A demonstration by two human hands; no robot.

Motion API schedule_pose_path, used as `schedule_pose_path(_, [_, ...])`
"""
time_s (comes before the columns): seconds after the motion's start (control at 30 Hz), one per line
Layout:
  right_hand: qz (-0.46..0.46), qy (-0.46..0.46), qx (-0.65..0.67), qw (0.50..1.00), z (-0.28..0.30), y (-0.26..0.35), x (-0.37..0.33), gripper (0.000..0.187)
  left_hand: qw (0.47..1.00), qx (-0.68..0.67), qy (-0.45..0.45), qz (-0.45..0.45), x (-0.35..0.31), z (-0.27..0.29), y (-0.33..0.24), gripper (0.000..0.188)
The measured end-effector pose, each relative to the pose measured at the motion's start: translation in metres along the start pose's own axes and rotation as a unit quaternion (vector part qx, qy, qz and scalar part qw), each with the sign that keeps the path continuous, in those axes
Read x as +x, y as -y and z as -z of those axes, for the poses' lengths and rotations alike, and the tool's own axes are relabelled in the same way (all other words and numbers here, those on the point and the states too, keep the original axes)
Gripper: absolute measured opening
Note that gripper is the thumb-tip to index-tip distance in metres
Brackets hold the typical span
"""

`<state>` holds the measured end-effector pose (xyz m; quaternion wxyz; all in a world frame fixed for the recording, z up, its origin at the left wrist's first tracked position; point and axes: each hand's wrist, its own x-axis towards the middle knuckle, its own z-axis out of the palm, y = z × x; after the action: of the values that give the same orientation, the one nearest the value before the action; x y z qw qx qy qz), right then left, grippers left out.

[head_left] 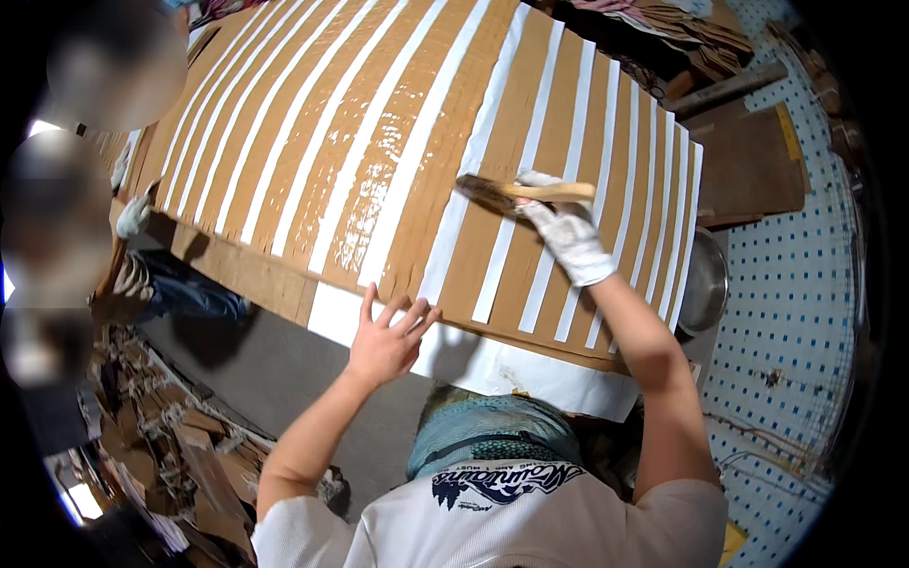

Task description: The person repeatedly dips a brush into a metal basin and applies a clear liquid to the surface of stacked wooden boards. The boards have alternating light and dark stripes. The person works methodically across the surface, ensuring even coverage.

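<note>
A large brown sheet marked with long white stripes lies across the table in front of me. Its left and middle part shines wet, while the right part looks dull. In my right hand, which wears a white glove, is a brush with a pale wooden handle. The brush's dark bristles touch the sheet beside a wide white stripe. My left hand is bare, its fingers spread, with the fingertips resting on the sheet's near edge.
White paper hangs along the table's near side. A metal basin stands at the right end. Cardboard scraps are piled at lower left. At the far left, another person's gloved hand is by the table corner.
</note>
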<state>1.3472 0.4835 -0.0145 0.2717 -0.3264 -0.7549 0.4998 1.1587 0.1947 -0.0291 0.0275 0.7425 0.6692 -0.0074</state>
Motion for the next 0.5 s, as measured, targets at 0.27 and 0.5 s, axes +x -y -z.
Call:
schedule_pose_path(0.27, [0.013, -0.084, -0.283, 0.955, -0.01, -0.035, 0.092, 0.036, 1.0, -0.014, 0.004, -0.007, 0.0, -0.012, 0.005, 0.077])
schedule_pose_path(0.5, [-0.029, -0.173, -0.35, 0.92, 0.048, -0.067, 0.256, 0.047, 0.998, -0.019, 0.059, -0.023, -0.004, -0.016, 0.009, 0.073])
